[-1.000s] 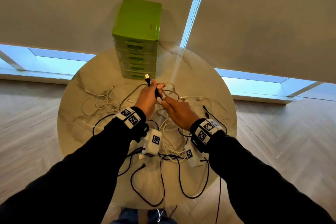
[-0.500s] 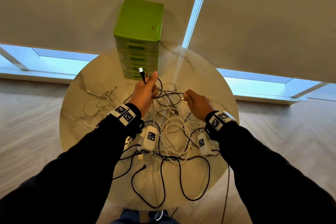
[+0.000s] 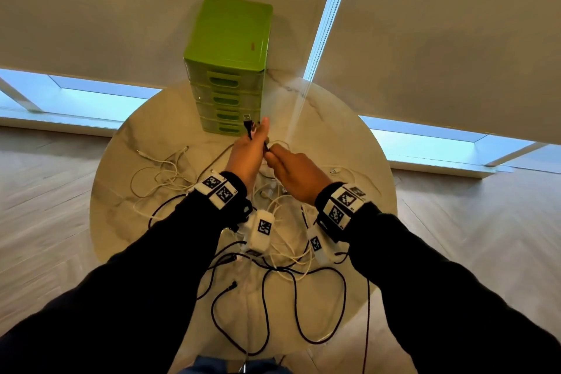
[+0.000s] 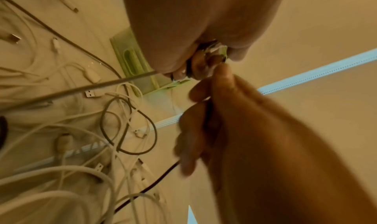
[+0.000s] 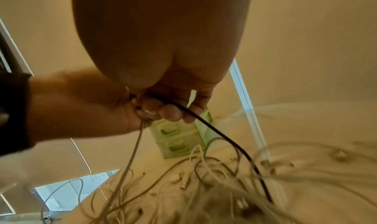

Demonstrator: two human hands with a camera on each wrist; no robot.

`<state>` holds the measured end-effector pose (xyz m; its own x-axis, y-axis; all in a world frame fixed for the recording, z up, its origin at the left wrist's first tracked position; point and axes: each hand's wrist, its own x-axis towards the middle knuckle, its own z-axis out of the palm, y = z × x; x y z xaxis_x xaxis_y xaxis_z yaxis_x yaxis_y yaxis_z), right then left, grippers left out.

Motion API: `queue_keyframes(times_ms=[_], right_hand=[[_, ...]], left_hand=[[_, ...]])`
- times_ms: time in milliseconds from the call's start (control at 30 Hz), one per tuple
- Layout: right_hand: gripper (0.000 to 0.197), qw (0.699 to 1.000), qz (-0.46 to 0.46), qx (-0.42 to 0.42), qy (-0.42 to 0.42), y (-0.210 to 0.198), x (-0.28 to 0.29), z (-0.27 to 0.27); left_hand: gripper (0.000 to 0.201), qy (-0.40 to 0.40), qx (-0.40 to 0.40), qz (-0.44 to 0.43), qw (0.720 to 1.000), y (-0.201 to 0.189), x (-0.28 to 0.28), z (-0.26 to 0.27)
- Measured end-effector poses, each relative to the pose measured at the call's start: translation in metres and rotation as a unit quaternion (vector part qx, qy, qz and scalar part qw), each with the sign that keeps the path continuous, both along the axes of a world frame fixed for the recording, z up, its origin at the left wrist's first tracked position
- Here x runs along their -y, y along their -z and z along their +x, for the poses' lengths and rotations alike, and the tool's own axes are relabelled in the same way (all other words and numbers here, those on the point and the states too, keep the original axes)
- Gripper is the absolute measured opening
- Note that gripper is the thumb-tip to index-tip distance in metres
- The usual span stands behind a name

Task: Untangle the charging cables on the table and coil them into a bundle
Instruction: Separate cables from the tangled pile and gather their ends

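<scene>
Overhead, our left hand (image 3: 247,153) grips the black cable (image 3: 249,128), plug above its fingers; our right hand (image 3: 293,173) pinches it beside them. Only the right wrist view shows the cable (image 5: 214,130) trailing below our curled fingers (image 5: 169,113) onto the table (image 3: 170,130).

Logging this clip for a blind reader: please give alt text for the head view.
Both hands meet above a round marble table, the left hand gripping a black USB cable and the right hand pinching it. Tangled black and white cables lie below, with a green drawer unit behind.
</scene>
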<state>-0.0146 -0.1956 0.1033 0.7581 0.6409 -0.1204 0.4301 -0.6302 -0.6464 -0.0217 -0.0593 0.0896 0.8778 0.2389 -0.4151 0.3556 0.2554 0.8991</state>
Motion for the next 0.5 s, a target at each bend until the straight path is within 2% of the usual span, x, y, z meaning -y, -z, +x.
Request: queue_keyframes(times_ms=[67, 133, 233, 333, 400, 500], right_hand=[[0.019, 0.999, 0.004, -0.034, -0.012, 0.012, 0.01, -0.011], [0.022, 0.997, -0.01, -0.072, -0.01, 0.028, 0.023, -0.019], [0.026, 0.994, -0.031, -0.105, 0.02, 0.049, 0.048, -0.019], [0.03, 0.989, -0.1, -0.105, 0.043, 0.063, 0.071, -0.005], [0.033, 0.983, -0.145, -0.095, 0.062, 0.066, 0.076, 0.01], [0.037, 0.986, -0.114, -0.047, 0.115, 0.05, 0.063, 0.033]], left_hand=[[0.052, -0.031, 0.02, -0.012, 0.999, -0.005, -0.005, 0.006], [0.032, -0.057, 0.053, -0.018, 0.997, -0.009, -0.012, 0.01], [0.032, -0.104, 0.104, -0.071, 0.987, -0.012, -0.024, 0.014], [0.029, -0.136, 0.119, -0.051, 0.982, -0.018, -0.04, 0.013], [0.029, -0.103, 0.128, 0.015, 0.986, -0.022, -0.044, 0.009], [0.025, 0.054, 0.103, 0.154, 0.981, -0.017, -0.035, 0.001]])
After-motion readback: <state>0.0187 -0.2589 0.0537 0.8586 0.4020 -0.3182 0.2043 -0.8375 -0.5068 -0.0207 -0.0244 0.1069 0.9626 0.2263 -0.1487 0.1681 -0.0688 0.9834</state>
